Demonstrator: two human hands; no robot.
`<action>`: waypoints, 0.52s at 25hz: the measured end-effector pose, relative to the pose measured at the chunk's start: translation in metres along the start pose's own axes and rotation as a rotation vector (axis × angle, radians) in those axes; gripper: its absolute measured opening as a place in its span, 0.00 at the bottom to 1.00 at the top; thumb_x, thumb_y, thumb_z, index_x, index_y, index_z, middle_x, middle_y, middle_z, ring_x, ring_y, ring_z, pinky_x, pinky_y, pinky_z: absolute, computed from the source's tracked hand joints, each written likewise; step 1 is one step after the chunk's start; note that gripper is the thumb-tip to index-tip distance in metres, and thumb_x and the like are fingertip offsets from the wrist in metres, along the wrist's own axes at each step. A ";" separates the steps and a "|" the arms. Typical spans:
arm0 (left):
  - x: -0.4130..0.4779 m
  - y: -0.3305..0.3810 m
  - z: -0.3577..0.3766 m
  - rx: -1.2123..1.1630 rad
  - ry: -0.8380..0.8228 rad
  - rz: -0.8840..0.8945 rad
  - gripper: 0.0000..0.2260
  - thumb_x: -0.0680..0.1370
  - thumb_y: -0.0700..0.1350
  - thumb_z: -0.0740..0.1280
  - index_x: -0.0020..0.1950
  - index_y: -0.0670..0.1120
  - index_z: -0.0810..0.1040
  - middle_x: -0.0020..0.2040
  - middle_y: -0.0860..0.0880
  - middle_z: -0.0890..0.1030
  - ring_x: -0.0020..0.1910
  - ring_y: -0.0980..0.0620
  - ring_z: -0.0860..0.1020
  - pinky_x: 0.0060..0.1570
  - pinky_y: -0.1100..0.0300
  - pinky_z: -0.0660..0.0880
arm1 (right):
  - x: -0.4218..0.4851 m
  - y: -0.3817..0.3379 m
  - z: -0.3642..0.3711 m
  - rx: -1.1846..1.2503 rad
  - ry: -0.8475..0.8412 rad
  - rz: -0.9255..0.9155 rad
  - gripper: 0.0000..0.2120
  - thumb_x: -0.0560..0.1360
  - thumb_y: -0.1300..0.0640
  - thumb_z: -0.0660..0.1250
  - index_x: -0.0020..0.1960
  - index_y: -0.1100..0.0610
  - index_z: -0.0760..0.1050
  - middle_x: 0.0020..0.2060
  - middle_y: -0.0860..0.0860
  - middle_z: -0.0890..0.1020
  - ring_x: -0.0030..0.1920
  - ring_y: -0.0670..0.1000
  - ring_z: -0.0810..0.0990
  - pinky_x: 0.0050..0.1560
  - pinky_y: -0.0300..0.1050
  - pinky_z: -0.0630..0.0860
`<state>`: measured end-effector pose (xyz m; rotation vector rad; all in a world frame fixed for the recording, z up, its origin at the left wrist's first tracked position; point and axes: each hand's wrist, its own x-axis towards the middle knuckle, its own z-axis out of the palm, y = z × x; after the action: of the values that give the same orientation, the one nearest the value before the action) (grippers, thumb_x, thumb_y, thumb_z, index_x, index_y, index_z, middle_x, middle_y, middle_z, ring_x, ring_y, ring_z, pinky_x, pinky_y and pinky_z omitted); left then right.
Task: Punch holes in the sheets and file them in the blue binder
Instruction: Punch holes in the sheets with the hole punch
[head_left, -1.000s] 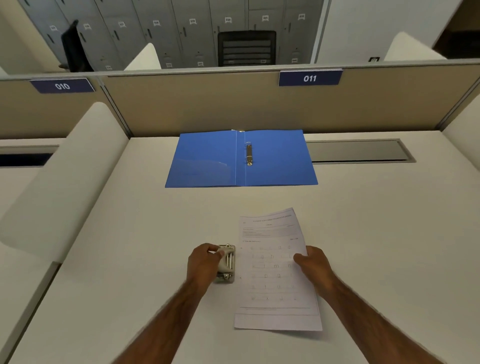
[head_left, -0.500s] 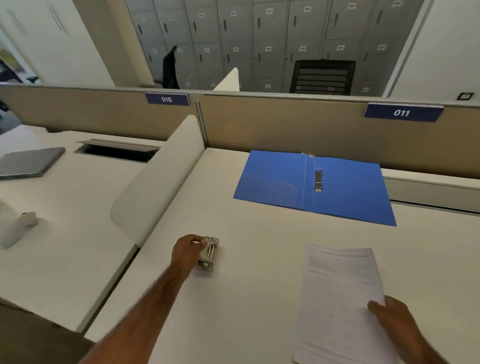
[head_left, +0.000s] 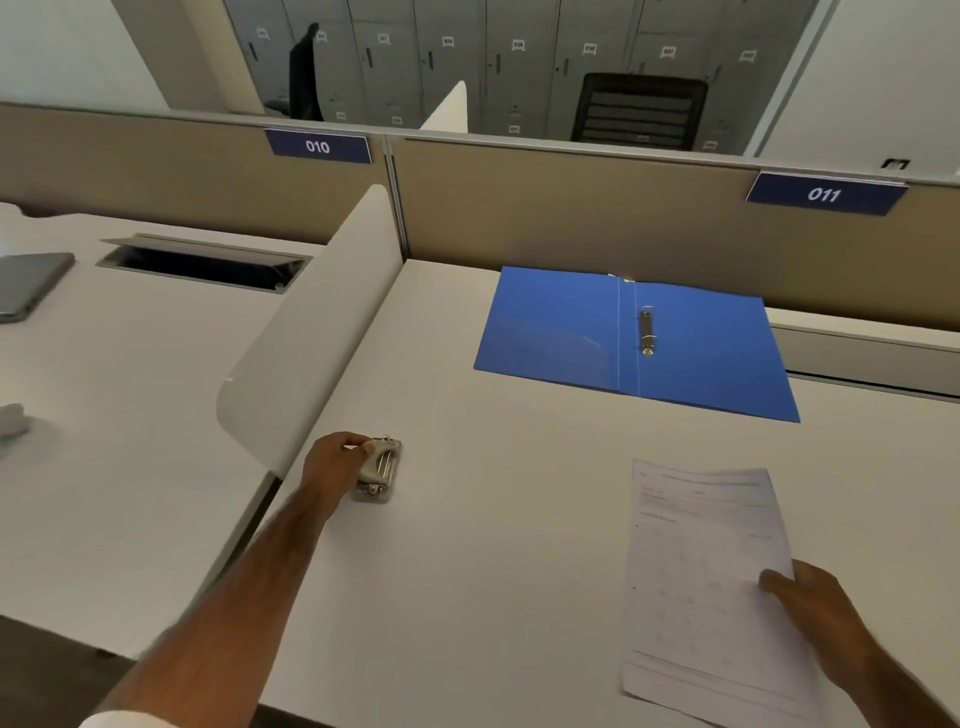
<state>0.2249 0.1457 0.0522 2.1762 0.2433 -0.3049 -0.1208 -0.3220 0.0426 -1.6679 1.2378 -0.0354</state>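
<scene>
The blue binder (head_left: 561, 332) lies open and flat at the back of the white desk (head_left: 493, 545), its metal ring clip (head_left: 647, 332) showing right of the spine. A small grey metal hole punch (head_left: 380, 470) rests on the desk near the left edge, with my left hand (head_left: 332, 470) closed around its left side. At the lower right the printed sheets (head_left: 701, 571) lie on the desk as a thin stack. My right hand (head_left: 815, 618) grips their right edge, thumb on top. Punch and sheets are well apart.
A white curved divider (head_left: 306, 338) stands just left of the punch, between this desk and the neighbouring one. Tan partition panels (head_left: 571, 208) labelled 010 and 011 close the back. A cable tray slot (head_left: 857, 358) sits right of the binder. A grey laptop (head_left: 31, 286) lies far left.
My left hand has slid the punch left, away from the sheets' edge, and my right hand has drawn the sheets right. The view has swung left.
</scene>
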 end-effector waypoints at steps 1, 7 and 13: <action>0.001 0.000 0.000 0.020 -0.006 0.011 0.03 0.76 0.43 0.72 0.46 0.46 0.85 0.47 0.45 0.86 0.38 0.51 0.79 0.35 0.61 0.73 | -0.001 0.000 0.001 0.002 0.001 -0.001 0.03 0.74 0.64 0.68 0.46 0.62 0.80 0.42 0.62 0.84 0.39 0.61 0.82 0.41 0.52 0.76; -0.027 0.006 0.003 0.208 0.183 0.222 0.11 0.78 0.49 0.69 0.59 0.50 0.81 0.56 0.47 0.81 0.51 0.47 0.80 0.52 0.50 0.76 | -0.024 -0.019 0.001 0.048 -0.053 0.028 0.06 0.75 0.67 0.65 0.50 0.64 0.80 0.44 0.62 0.84 0.42 0.62 0.83 0.40 0.48 0.77; -0.175 0.056 0.115 -0.236 -0.607 0.123 0.23 0.76 0.59 0.71 0.68 0.53 0.75 0.60 0.53 0.83 0.56 0.62 0.80 0.58 0.63 0.75 | -0.062 -0.038 -0.003 0.203 -0.168 -0.007 0.11 0.76 0.66 0.64 0.56 0.58 0.80 0.49 0.58 0.87 0.50 0.64 0.84 0.56 0.63 0.78</action>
<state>0.0600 0.0086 0.0834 1.7629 -0.1871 -0.8005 -0.1255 -0.2806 0.1023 -1.4678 1.0659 -0.0240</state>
